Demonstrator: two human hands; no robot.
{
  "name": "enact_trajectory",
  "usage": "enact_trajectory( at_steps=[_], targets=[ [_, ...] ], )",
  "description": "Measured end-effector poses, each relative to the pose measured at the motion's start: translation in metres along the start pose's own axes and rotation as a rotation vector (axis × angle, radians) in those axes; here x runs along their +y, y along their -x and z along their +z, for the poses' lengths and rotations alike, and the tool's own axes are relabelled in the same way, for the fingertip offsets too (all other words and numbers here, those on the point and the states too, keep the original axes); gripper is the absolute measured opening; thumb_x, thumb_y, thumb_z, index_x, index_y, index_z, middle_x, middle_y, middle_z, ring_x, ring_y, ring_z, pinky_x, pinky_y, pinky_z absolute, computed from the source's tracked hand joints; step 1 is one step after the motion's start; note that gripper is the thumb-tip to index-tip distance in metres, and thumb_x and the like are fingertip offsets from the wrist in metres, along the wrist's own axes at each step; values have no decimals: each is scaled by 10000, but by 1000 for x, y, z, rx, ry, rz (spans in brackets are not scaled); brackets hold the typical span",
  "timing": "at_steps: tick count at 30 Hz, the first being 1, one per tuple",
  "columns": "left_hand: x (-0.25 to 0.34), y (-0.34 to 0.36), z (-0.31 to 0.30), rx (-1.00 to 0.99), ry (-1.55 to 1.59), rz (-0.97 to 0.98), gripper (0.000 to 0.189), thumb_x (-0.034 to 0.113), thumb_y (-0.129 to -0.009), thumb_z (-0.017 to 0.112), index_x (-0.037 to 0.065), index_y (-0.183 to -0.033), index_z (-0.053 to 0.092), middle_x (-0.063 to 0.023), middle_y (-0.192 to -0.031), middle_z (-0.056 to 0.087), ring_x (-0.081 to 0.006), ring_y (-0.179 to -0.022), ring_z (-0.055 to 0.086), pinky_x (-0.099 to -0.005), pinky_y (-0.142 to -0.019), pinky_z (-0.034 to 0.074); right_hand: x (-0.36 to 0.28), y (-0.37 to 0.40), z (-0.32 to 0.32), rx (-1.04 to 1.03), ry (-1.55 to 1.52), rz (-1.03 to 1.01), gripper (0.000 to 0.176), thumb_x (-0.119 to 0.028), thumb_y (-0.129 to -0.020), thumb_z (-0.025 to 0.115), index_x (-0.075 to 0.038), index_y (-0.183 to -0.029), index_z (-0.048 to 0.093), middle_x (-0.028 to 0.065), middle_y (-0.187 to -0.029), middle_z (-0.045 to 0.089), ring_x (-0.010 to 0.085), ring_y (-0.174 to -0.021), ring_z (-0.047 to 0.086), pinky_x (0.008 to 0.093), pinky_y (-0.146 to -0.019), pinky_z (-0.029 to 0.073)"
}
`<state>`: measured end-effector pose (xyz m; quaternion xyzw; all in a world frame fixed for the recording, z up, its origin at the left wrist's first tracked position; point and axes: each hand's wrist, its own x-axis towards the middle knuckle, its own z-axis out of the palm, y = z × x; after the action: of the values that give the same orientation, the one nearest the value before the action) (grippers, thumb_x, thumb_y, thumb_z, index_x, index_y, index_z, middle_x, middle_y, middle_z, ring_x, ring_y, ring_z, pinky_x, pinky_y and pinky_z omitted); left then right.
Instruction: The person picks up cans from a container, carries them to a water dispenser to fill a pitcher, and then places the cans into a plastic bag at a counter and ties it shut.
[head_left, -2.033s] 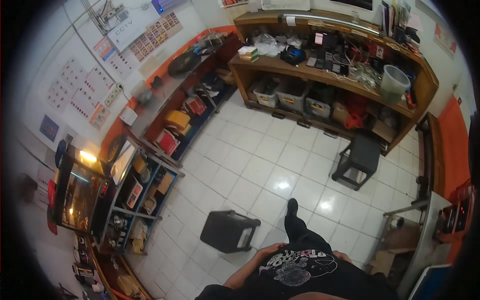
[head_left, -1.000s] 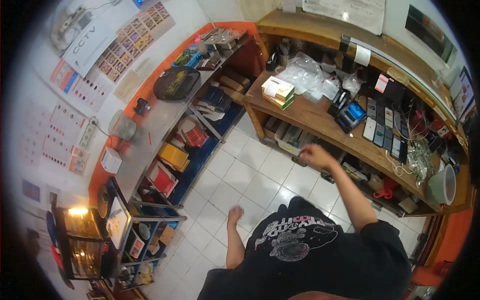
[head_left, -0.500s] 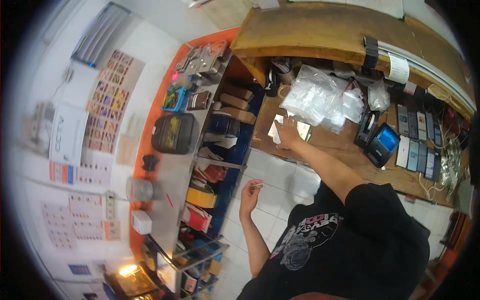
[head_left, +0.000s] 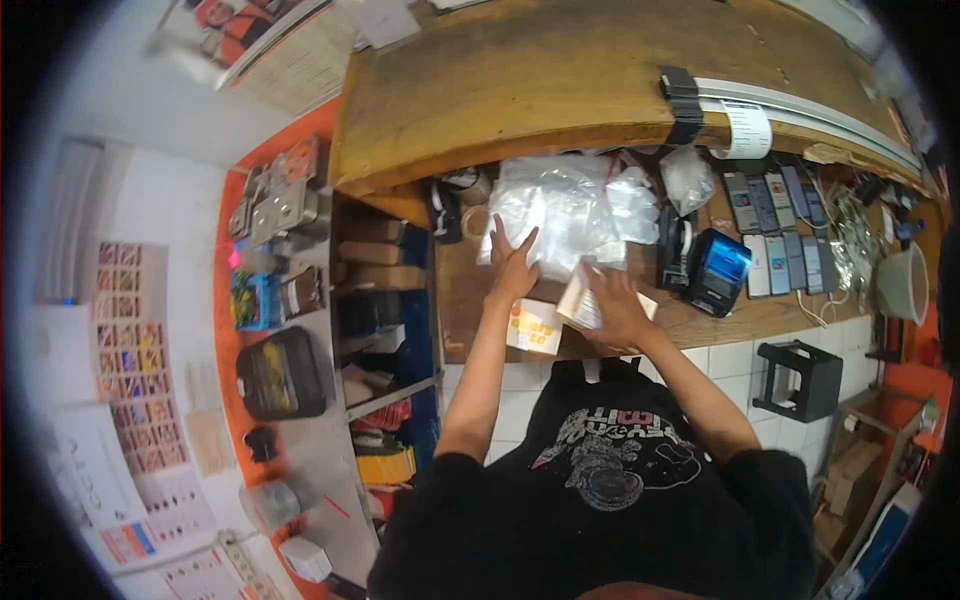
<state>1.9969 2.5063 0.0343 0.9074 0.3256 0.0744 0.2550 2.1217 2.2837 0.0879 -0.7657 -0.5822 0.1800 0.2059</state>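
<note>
On the wooden desk (head_left: pixel 455 300), my left hand (head_left: pixel 513 268) reaches with spread fingers to the edge of a pile of clear plastic bags (head_left: pixel 570 205). My right hand (head_left: pixel 615 308) is closed around a small white and orange box (head_left: pixel 577 303), tilted above the desk. Another box with orange lettering (head_left: pixel 534 327) lies flat between my forearms. Part of a further pale item shows beside my right hand, mostly covered by it.
Right of the bags stand a black printer with a blue top (head_left: pixel 720 272) and rows of phones (head_left: pixel 770 205). A wooden shelf (head_left: pixel 520 80) overhangs the desk. On the left is a metal counter (head_left: pixel 310 360); a black stool (head_left: pixel 797 382) stands at right.
The view has turned toward the desk. My left hand has moved from beside the desk to the bags. My right hand, before spread over the pale items, now grips a box.
</note>
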Motion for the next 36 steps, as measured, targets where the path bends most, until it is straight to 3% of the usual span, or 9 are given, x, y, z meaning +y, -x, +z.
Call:
enact_trajectory(
  at_steps=[2,5,6,16,21,27,29,35,36],
  targets=[
    [9,-44,23,-55,-90,-76,828,233,-805,763,270,-1525,357,-271,-1599,-82,-544,-1449,61,-652,-1147,183,10,29,-22,-42,-93,264,1200,-316,-569,852,-63,-1542,198,263,-1282,426,437,-1214,394,516,-1045,332],
    [8,-89,31,237,-9,-5,685,215,-765,799,78,-1364,495,-214,-1368,442,-404,-1268,444,-540,-1032,389,23,80,-29,217,1,388,1205,-298,-579,853,-65,-1549,177,259,-1253,433,429,-1186,409,511,-1052,324],
    [25,-90,19,358,20,81,512,148,-756,795,39,-1187,543,-149,-1110,549,-349,-1062,552,-476,-901,459,22,95,-34,260,-25,463,1210,-276,-572,853,-64,-1550,172,257,-1271,427,431,-1190,409,509,-1057,322],
    [173,-6,-100,-37,227,475,185,3,-837,600,46,-1016,613,-166,-1086,501,-376,-747,640,-472,-709,511,-31,145,-98,612,-31,745,1143,-213,-601,834,-55,-1539,201,219,-1316,440,398,-1251,398,485,-1092,316],
    [182,22,-140,-59,-73,468,277,-45,-831,508,29,-1062,642,-226,-1368,409,-446,-827,658,-489,-785,534,-64,118,-124,816,-138,486,1079,-205,-612,822,-41,-1517,258,201,-1339,449,379,-1271,406,468,-1091,317],
    [128,0,-114,-356,-207,493,345,20,-818,614,-36,-1158,589,-302,-1159,601,-422,-1035,630,-487,-872,521,-104,67,-124,853,-263,223,1144,-278,-625,875,26,-1509,216,217,-1402,409,372,-1316,367,451,-1117,292],
    [104,-11,-100,-565,342,757,520,35,-784,690,-22,-1277,535,-291,-1246,580,-419,-1167,575,-436,-970,487,-103,41,-99,870,-404,131,1185,-312,-629,888,25,-1516,177,238,-1429,354,383,-1324,354,451,-1126,283],
    [38,-13,-101,-835,548,331,727,-23,-768,658,-25,-1441,383,-178,-1343,534,-293,-1186,584,-379,-1024,467,-26,-12,38,602,-295,36,1158,-297,-622,882,-21,-1515,198,259,-1430,316,428,-1313,350,485,-1120,291],
    [34,-8,-108,-824,368,224,732,-44,-783,628,5,-1466,369,-168,-1336,510,-246,-1060,622,-349,-876,522,-18,-7,51,443,-226,47,1151,-281,-613,880,-42,-1517,210,262,-1424,322,438,-1304,356,497,-1111,300]
  ],
)
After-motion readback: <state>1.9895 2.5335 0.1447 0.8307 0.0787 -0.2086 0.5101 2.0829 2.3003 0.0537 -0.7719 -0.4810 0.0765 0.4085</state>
